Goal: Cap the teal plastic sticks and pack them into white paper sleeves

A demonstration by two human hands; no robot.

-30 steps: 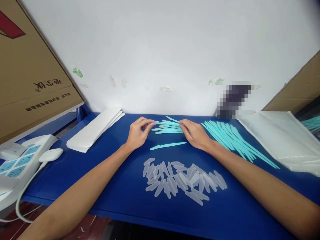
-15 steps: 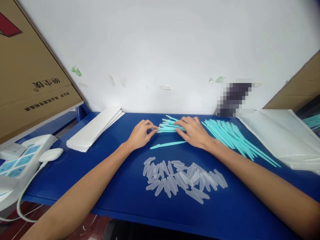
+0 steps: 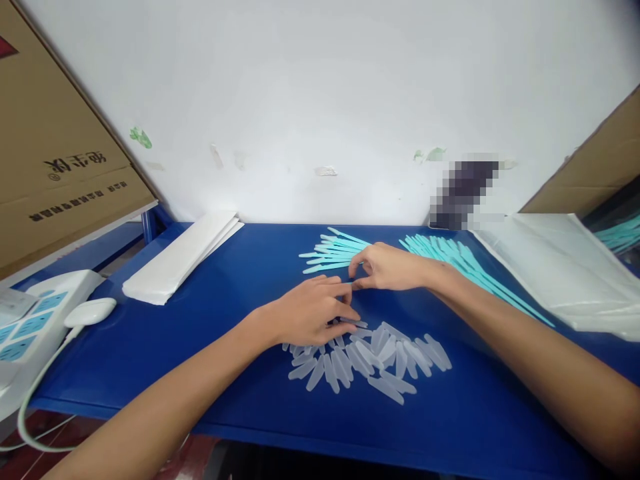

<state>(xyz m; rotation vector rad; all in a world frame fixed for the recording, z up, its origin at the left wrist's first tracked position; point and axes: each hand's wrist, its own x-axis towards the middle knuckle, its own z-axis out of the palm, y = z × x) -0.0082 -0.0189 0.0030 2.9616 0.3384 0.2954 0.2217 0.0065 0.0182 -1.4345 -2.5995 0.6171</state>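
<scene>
My left hand lies over the upper left edge of a heap of several clear plastic caps, with thumb and fingers pinched on one of them. My right hand is just beyond it, its fingertips pinched together on a teal plastic stick whose length is mostly hidden by both hands. The two hands almost touch. A small fan of teal sticks lies right behind my right hand.
A large pile of teal sticks lies to the right on the blue table, with clear plastic bags beyond. A white paper stack, a power strip and a white plug sit left. Cardboard boxes flank both sides.
My left hand has come back from the small stick fan to the clear caps. My right hand has drawn back and closed on the single stick that lay alone on the table.
</scene>
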